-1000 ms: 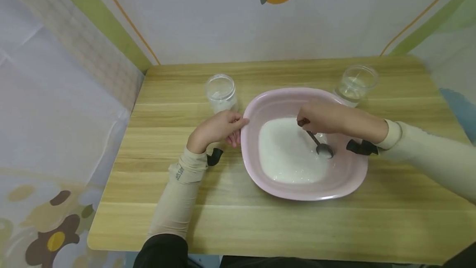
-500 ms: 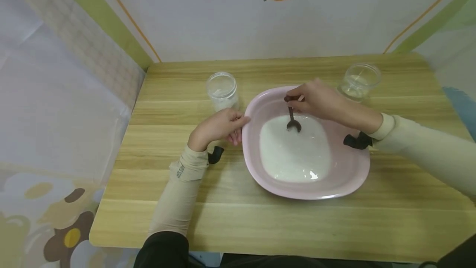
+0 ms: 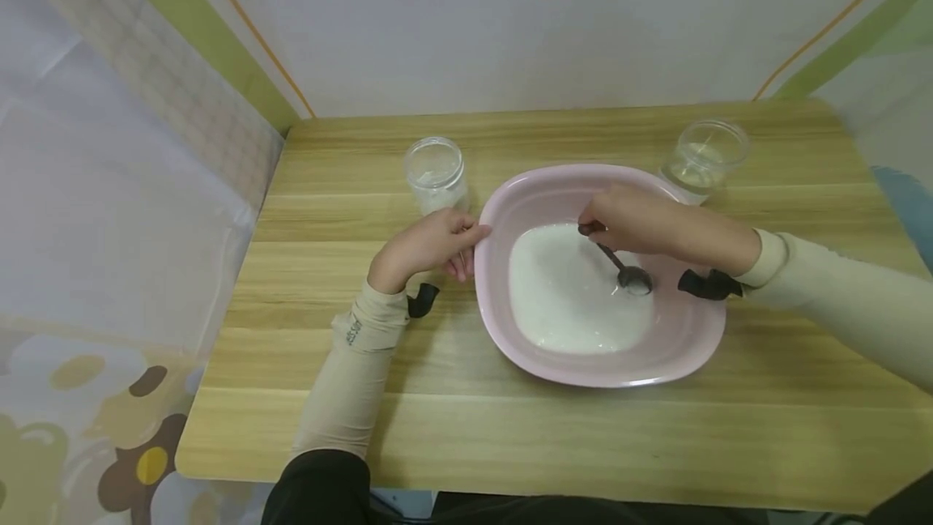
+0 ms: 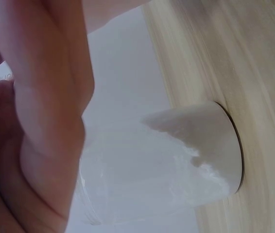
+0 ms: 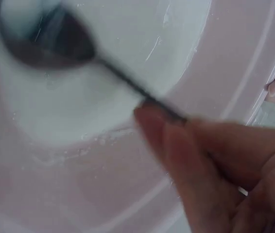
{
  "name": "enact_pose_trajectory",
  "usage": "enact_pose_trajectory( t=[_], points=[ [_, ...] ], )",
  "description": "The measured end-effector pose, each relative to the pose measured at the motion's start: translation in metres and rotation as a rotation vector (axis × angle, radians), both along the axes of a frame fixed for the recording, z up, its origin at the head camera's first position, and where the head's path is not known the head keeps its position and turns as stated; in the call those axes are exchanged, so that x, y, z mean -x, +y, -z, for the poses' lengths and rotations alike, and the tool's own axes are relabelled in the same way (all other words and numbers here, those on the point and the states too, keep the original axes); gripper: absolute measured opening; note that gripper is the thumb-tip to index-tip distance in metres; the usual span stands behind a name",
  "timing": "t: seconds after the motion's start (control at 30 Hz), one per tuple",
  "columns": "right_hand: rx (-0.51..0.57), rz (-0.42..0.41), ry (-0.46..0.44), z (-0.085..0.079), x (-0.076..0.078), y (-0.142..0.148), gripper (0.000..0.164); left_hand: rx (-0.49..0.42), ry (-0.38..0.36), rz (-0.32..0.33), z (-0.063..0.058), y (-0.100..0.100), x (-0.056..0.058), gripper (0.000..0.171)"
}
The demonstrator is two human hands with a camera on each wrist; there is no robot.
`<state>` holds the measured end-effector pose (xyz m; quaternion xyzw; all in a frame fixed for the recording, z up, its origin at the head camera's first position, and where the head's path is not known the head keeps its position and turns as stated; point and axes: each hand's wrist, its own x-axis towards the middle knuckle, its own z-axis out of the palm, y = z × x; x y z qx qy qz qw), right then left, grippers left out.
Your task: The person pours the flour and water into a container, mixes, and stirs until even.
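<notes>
A pink plastic basin point(image 3: 688, 326) holds a pool of milky white liquid point(image 3: 557, 298). Over its left rim lies the thumb of my left hand point(image 3: 426, 248), with the other fingers curled below the edge, gripping it. My right hand point(image 3: 630, 217), reaching in over the far right side, pinches a dark spoon point(image 3: 635, 280) by its handle. The spoon's bowl is at the right side of the liquid. In the right wrist view the spoon point(image 5: 55, 43) looks blurred, with thumb and fingertips closed on the handle.
Behind my left hand stands a clear jar point(image 3: 435, 168); the left wrist view shows white powder point(image 4: 215, 167) at its bottom. A second clear jar point(image 3: 709, 154), with clear liquid low inside, stands behind the basin's far right rim. All rest on a wooden table point(image 3: 291, 330).
The spoon went from the basin's right side to the far side, then back to the right, carried by my right hand. My left hand keeps its hold on the rim.
</notes>
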<state>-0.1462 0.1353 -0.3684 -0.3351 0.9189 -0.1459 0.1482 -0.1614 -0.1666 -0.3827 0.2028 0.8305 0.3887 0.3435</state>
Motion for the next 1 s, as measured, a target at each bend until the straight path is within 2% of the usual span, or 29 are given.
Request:
enact_pose_trajectory(
  t=[0.13, 0.27, 0.37, 0.47, 0.53, 0.63, 0.73, 0.8, 0.9, 1.0],
  points=[
    [0.004, 0.086, 0.130, 0.002, 0.003, -0.002, 0.018, 0.007, -0.001, -0.002, 0.001, 0.000, 0.000, 0.036],
    [0.111, 0.141, 0.159, 0.004, 0.008, -0.007, 0.010, 0.007, -0.005, 0.003, 0.002, 0.000, -0.001, 0.035],
    [0.227, 0.165, 0.101, 0.007, 0.012, -0.010, 0.008, 0.004, -0.006, 0.010, 0.003, 0.001, -0.001, 0.036],
    [0.305, 0.187, -0.052, 0.008, 0.012, -0.013, 0.015, 0.005, -0.005, 0.015, 0.004, 0.002, -0.001, 0.037],
    [0.308, 0.158, -0.151, 0.007, 0.012, -0.015, 0.015, 0.006, -0.003, 0.014, 0.003, 0.002, -0.001, 0.037],
    [0.248, 0.022, -0.211, 0.007, 0.009, -0.015, 0.008, 0.002, -0.003, 0.013, 0.002, 0.002, -0.001, 0.037],
    [0.161, -0.127, -0.178, 0.008, 0.006, -0.012, 0.007, 0.000, -0.008, 0.014, 0.001, 0.003, -0.001, 0.036],
    [0.116, -0.178, -0.152, 0.008, 0.002, -0.010, 0.010, 0.000, -0.010, 0.015, 0.000, 0.002, -0.001, 0.036],
    [0.076, -0.188, -0.091, 0.008, -0.001, -0.007, 0.015, 0.004, -0.004, 0.014, 0.000, 0.002, -0.001, 0.037],
    [0.036, -0.156, -0.014, 0.007, -0.002, -0.006, 0.020, 0.008, -0.002, 0.007, 0.001, 0.001, 0.000, 0.036]
  ],
)
